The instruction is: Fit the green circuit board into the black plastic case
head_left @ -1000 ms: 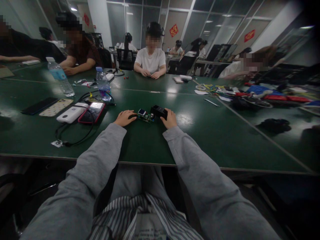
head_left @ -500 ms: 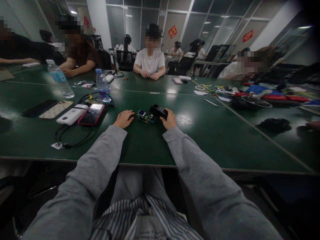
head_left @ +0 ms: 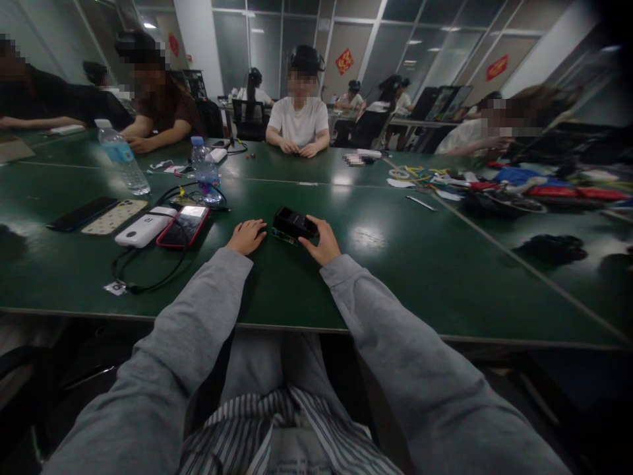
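Note:
Between my hands a black rectangular case [head_left: 295, 221] with a window in its top sits over a green circuit board [head_left: 285, 238]. Only the board's near edge shows beneath the case; the rest is covered. My right hand [head_left: 322, 243] grips the case's right end between thumb and fingers. Palm down on the green table [head_left: 291, 290], my left hand [head_left: 247, 236] lies just left of the case with its fingers stretched out and nothing in it. A small gap seems to separate its fingertips from the case.
Left of my hands lie a red-edged phone [head_left: 184, 227], a white power bank [head_left: 145, 227] with a black cable, and two more phones. Two water bottles [head_left: 206, 173] stand behind. Tangled cables [head_left: 420, 175] and a pen [head_left: 421, 203] lie to the right. A person [head_left: 298, 122] sits opposite.
My right hand has moved the black case left and over the circuit board, which was uncovered before. My left hand has stayed about where it was.

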`<action>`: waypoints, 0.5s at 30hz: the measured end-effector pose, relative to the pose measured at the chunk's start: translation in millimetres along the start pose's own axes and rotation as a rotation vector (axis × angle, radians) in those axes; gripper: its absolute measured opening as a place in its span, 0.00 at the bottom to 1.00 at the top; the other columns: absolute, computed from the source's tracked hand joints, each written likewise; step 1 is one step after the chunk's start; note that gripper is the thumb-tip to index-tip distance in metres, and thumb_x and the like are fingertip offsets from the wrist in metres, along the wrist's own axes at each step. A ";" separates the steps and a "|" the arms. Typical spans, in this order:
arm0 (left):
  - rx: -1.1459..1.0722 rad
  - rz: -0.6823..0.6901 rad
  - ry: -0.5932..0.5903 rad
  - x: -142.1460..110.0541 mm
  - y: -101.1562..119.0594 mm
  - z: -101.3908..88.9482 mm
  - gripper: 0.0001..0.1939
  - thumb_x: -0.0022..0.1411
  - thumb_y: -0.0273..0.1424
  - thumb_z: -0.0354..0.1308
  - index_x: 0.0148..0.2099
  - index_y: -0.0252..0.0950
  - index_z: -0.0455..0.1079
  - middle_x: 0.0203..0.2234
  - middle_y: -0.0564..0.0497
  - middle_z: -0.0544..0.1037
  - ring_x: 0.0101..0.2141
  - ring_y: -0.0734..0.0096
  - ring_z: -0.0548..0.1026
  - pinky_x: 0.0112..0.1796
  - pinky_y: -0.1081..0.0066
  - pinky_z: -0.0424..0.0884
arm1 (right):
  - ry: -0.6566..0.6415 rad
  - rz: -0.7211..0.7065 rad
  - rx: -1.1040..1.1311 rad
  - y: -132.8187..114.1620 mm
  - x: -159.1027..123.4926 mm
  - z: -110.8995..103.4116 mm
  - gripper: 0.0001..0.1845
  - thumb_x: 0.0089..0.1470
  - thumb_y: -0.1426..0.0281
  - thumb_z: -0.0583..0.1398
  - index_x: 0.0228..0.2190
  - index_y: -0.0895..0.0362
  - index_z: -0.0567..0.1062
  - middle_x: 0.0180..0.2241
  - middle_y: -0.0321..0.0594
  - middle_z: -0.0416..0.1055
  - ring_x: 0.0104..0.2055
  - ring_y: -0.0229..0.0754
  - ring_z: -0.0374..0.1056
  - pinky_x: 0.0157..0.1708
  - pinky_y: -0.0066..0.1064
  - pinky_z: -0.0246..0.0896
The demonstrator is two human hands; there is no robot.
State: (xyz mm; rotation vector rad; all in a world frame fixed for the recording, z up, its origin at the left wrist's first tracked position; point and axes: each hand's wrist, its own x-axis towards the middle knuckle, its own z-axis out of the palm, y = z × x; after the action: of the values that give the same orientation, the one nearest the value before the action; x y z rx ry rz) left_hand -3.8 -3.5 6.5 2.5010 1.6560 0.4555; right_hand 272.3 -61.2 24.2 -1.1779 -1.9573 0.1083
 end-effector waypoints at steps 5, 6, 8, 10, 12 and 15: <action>0.007 -0.006 -0.003 -1.2 2.6 -2.2 0.24 0.73 0.42 0.43 0.66 0.45 0.62 0.67 0.48 0.63 0.66 0.56 0.58 0.64 0.46 0.52 | 0.013 0.017 -0.021 -4.3 0.7 -3.0 0.34 0.56 0.61 0.62 0.62 0.51 0.62 0.53 0.49 0.68 0.55 0.56 0.65 0.54 0.54 0.64; 0.006 -0.003 -0.004 -1.7 3.6 -3.1 0.24 0.73 0.42 0.43 0.66 0.44 0.62 0.67 0.48 0.63 0.66 0.55 0.58 0.64 0.46 0.53 | 0.023 0.019 -0.024 -5.1 1.0 -3.0 0.33 0.57 0.61 0.62 0.62 0.51 0.62 0.53 0.49 0.68 0.55 0.56 0.65 0.54 0.54 0.64; 0.006 0.003 -0.001 -2.5 5.0 -4.6 0.25 0.73 0.43 0.42 0.66 0.42 0.62 0.67 0.47 0.63 0.66 0.55 0.58 0.64 0.47 0.53 | 0.030 0.010 -0.018 -4.8 1.4 -1.6 0.32 0.57 0.62 0.62 0.61 0.51 0.63 0.53 0.49 0.68 0.55 0.56 0.65 0.55 0.54 0.64; 0.008 0.003 0.001 -3.0 5.9 -5.5 0.25 0.73 0.43 0.42 0.66 0.42 0.62 0.67 0.47 0.63 0.66 0.56 0.58 0.64 0.47 0.53 | -0.006 0.008 -0.008 -1.5 1.8 1.5 0.32 0.56 0.64 0.63 0.61 0.52 0.64 0.53 0.49 0.69 0.56 0.56 0.65 0.56 0.54 0.63; 0.011 -0.001 -0.006 -3.8 6.8 -5.8 0.26 0.73 0.44 0.42 0.67 0.42 0.61 0.67 0.47 0.62 0.66 0.55 0.57 0.64 0.47 0.53 | -0.088 0.034 -0.006 3.7 2.0 5.5 0.33 0.54 0.65 0.64 0.60 0.51 0.64 0.54 0.48 0.69 0.57 0.56 0.65 0.57 0.55 0.63; 0.020 -0.001 -0.011 -6.1 9.8 -6.1 0.28 0.73 0.43 0.39 0.71 0.44 0.54 0.70 0.48 0.57 0.68 0.56 0.54 0.65 0.45 0.50 | -0.174 0.068 -0.003 10.3 1.8 9.9 0.34 0.53 0.67 0.65 0.60 0.50 0.63 0.54 0.47 0.69 0.57 0.56 0.65 0.57 0.56 0.63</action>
State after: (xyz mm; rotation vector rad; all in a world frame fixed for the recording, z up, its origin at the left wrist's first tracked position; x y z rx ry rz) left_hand 0.8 -13.4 13.6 2.5123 1.6659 0.4268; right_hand 272.3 -50.9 14.1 -1.2736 -2.0685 0.2508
